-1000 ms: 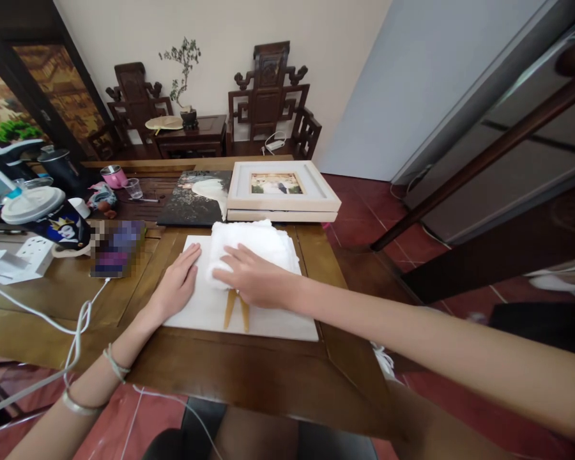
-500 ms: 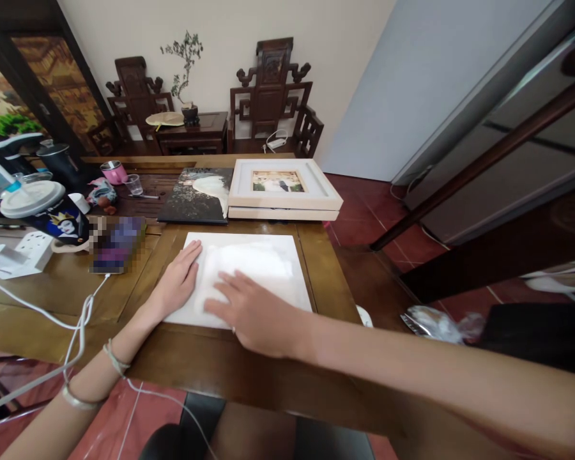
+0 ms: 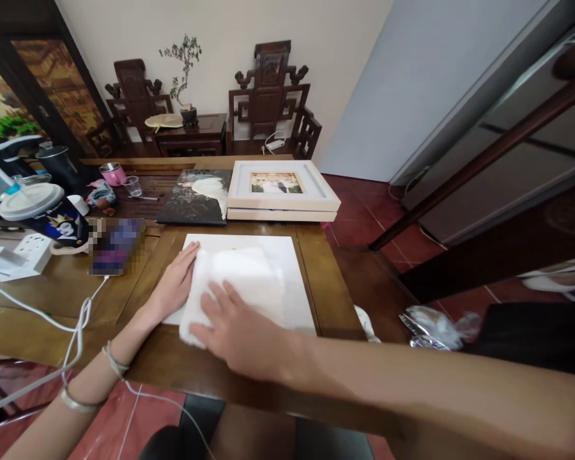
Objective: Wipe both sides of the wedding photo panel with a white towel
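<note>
Here the right hand [image 3: 237,335] lies flat on a white cloth [image 3: 230,281], with its fingers [image 3: 209,312] spread apart and pressing down. It grips nothing. The cloth lies on a white board [image 3: 287,255] in the middle of the wooden bench [image 3: 330,287]. The cloth's near corner hangs just past the board's near edge, under the right hand.

The left hand [image 3: 175,287] is flat too, with its fingers close together. It rests on the left edge of the board, touching the side of the cloth. It holds nothing.

Behind the board lies a pale picture frame [image 3: 282,191] with a small photo in it. Just beside the frame, to the left, lies a dark picture [image 3: 196,198]. Farther left on the bench are a pink cup [image 3: 112,174], a small clear cup [image 3: 133,186] and a dark mug [image 3: 62,225] with a white lid. A white cable [image 3: 76,326] runs over the left side of the bench. A white power strip [image 3: 33,250] sits near the mug.

Against the far wall stand two dark wooden chairs [image 3: 268,96] with a little tree in a pot [image 3: 186,76] between them.
</note>
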